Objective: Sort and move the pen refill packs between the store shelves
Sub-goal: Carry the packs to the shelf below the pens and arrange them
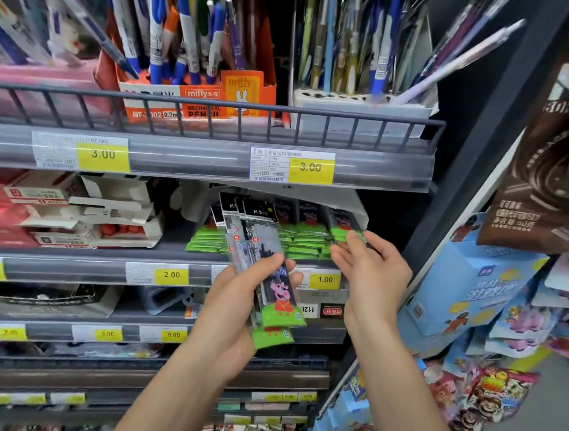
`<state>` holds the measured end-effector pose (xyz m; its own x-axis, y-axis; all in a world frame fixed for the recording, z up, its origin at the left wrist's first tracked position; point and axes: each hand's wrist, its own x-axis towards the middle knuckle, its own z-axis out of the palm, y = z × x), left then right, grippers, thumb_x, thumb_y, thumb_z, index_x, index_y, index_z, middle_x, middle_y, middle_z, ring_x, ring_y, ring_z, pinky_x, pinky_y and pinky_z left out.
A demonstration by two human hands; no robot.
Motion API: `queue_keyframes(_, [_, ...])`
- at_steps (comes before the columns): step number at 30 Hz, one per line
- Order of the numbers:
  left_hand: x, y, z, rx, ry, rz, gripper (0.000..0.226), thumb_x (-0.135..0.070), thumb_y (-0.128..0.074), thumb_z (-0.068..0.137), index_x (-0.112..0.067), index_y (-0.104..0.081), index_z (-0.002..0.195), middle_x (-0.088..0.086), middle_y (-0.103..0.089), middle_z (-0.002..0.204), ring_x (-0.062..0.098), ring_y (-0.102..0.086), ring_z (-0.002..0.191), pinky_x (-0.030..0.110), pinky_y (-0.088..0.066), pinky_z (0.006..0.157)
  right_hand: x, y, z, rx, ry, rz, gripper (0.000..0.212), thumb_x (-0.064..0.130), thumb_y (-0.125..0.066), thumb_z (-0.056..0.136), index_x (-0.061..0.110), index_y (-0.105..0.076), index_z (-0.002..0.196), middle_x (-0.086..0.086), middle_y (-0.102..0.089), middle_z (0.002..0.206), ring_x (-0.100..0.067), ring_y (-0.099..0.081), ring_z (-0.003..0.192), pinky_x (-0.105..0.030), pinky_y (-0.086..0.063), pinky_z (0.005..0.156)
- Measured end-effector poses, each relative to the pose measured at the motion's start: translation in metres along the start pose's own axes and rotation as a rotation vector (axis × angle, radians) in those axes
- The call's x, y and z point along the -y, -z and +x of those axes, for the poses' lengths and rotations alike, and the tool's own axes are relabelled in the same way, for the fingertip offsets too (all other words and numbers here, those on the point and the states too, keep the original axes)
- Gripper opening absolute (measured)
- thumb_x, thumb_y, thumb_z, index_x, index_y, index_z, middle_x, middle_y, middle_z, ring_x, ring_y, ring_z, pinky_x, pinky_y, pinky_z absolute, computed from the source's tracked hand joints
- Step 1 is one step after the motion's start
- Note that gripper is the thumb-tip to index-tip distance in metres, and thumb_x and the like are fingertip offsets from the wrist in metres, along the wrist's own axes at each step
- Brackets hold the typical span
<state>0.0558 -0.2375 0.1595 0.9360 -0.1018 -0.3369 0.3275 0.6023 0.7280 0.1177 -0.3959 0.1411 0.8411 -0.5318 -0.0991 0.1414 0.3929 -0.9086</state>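
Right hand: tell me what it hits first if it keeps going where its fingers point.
Probably the green refill packs on the shelf; the right hand fingertips already seem nearly there, though depth is unclear.

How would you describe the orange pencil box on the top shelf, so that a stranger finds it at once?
Look at the top shelf behind its dark wire rail. Near the middle stands an orange cardboard box, full of blue-and-white pencils. Only this box is orange, prints "miffy" with a small rabbit, and reads "MECHANICAL PENCIL"; the holder to its right is white.
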Motion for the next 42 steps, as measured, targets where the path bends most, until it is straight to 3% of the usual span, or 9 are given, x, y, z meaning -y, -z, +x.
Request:
queue_keyframes(12, [-0.004,0.002,0.001,0.026,0.003,0.016,0.055,-0.025,-0.081,0.076,-0.006,-0.067,0.126,0.014,-0.079,0.107,0.023,-0.078,0.085,0.034,-0.062,0.062,-0.024,0.006,0.019,0.006,0.241,-0.231,0.022,0.030,-0.076,0.092,0.021,-0.059,0.102,-0.002,-0.077,0.073,-0.018,-0.075,0.065,-0.034,-0.058,0.067])
queue_keyframes(16, [-0.003,0.006,0.000,0.077,0.073,0.023,0.027,-0.029,-0.070,0.093,-0.008,-0.081,0.103,0.014,-0.079,0.106,0.023,-0.077,0.092,0.036,-0.061,0.075,-0.022,0.008,0.024,0.009,0.262,-0.271,0.017,0.029,-0.074,0.094,0.021,-0.062,0.103,-0.002,-0.075,0.071,-0.017,-0.073,0.062,-0.035,-0.058,0.063])
queue_keyframes(18, [-0.003,0.009,0.000,0.105,0.085,0.015,0.030,-0.028,-0.061,0.095,-0.011,-0.086,0.093,0.012,-0.080,0.107,0.021,-0.077,0.096,0.036,-0.058,0.078,-0.020,0.011,0.022,0.010,0.276,-0.307,0.009,0.027,-0.071,0.096,0.023,-0.065,0.103,0.000,-0.075,0.071,-0.015,-0.072,0.062,-0.041,-0.060,0.068])
queue_keyframes(24, [-0.003,0.013,-0.001,0.132,0.065,-0.051,0.040,-0.019,-0.062,0.083,-0.005,-0.073,0.118,0.017,-0.077,0.117,0.030,-0.075,0.102,0.046,-0.058,0.092,-0.005,0.019,-0.017,0.040,0.338,-0.467,0.007,0.030,-0.060,0.098,0.033,-0.065,0.101,0.004,-0.069,0.068,-0.019,-0.069,0.062,-0.059,-0.058,0.076])
queue_keyframes(27, [-0.001,0.015,0.000,0.114,0.092,0.039,0.053,-0.017,-0.068,0.083,0.000,-0.066,0.132,0.028,-0.069,0.130,0.047,-0.066,0.121,0.060,-0.053,0.104,0.002,0.024,-0.057,0.288,0.135,-0.514,0.031,0.056,-0.056,0.091,0.031,-0.073,0.083,0.007,-0.061,0.060,-0.015,-0.062,0.056,-0.044,-0.055,0.055])
queue_keyframes(30, [0.001,0.015,0.000,0.068,0.030,0.089,0.060,-0.010,-0.076,0.083,0.004,-0.058,0.138,0.038,-0.064,0.130,0.047,-0.069,0.106,0.055,-0.058,0.088,0.008,0.026,-0.082,0.491,-0.122,-0.433,0.029,0.049,-0.062,0.095,0.026,-0.079,0.091,0.001,-0.067,0.072,-0.016,-0.062,0.058,-0.028,-0.047,0.046])
queue_keyframes(34, [0.006,0.019,0.001,-0.017,-0.052,0.117,0.061,-0.014,-0.085,0.075,-0.002,-0.063,0.131,0.029,-0.074,0.115,0.044,-0.074,0.098,0.052,-0.061,0.080,0.013,0.032,-0.088,0.569,-0.173,-0.423,0.014,0.027,-0.065,0.099,0.027,-0.080,0.098,0.005,-0.069,0.077,-0.019,-0.056,0.054,-0.028,-0.049,0.047])
queue_keyframes(38, [0.009,0.017,-0.002,-0.018,0.016,0.088,0.050,-0.029,-0.072,0.092,-0.001,-0.063,0.132,0.030,-0.071,0.123,0.040,-0.073,0.098,0.048,-0.059,0.079,0.008,0.031,-0.090,0.523,-0.192,-0.412,0.012,0.028,-0.070,0.096,0.026,-0.080,0.104,0.008,-0.068,0.069,-0.017,-0.054,0.051,-0.025,-0.046,0.043])
queue_keyframes(42, [0.011,0.020,-0.001,-0.033,-0.012,0.093,0.037,-0.015,-0.066,0.095,0.001,-0.063,0.128,0.030,-0.074,0.113,0.037,-0.075,0.086,0.045,-0.061,0.069,0.007,0.034,-0.091,0.495,-0.269,-0.331,0.018,0.032,-0.076,0.091,0.023,-0.079,0.105,0.000,-0.064,0.067,-0.017,-0.054,0.052,-0.025,-0.045,0.043])
